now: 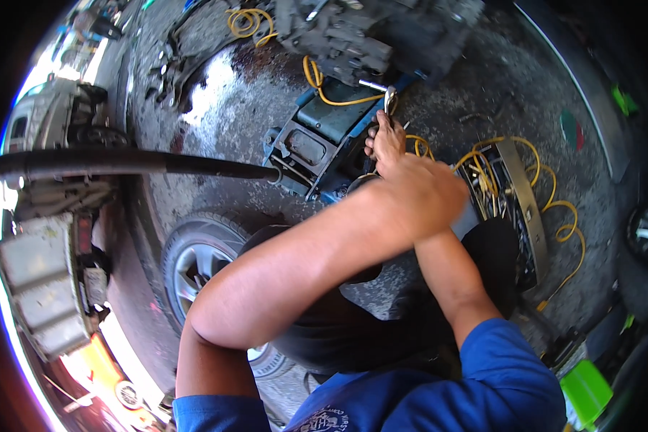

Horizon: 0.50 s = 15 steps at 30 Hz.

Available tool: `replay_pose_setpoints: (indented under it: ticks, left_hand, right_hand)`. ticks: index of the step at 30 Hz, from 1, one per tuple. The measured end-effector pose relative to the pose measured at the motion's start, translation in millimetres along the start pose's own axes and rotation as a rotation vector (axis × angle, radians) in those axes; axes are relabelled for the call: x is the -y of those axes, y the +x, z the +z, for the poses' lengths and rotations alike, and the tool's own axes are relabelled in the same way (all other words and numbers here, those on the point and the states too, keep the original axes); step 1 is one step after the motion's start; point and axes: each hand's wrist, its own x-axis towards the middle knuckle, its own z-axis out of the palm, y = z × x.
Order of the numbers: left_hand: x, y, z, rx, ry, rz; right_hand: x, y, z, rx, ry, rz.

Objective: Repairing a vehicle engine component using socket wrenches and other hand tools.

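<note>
My right hand (387, 142) is closed around the handle of a ratchet wrench (390, 99). From the ratchet's head a shiny extension bar (372, 86) points left, just below a large grey metal transmission-like casing (353, 43). Whether the bar touches the casing I cannot tell. Across my right forearm lies my left hand (435, 194), its arm reaching over from the left. Motion blurs it and its fingers are hidden, so its grip does not show. Beneath the casing stands a blue floor jack (331, 111).
The jack's long dark handle (165, 164) extends left. An alloy wheel (187, 266) lies beside my left arm. To the right, an open metal toolbox (527, 209) holds tools, with a yellow hose (558, 204) looping around it. A green container (587, 392) sits lower right.
</note>
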Motion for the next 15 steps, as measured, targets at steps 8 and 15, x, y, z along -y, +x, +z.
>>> replay_pose_setpoints:
  ticks: [8, 15]
  left_hand:
    - [-52.9, -12.8, 10.8, -0.514, 0.039, -0.422]
    - [-3.1, -0.6, 19.5, -0.339, 0.015, -0.445]
  right_hand:
    - [-10.6, 19.4, 29.2, -0.035, 0.060, -0.087]
    - [44.1, 27.7, 33.7, 0.342, 0.643, 0.335]
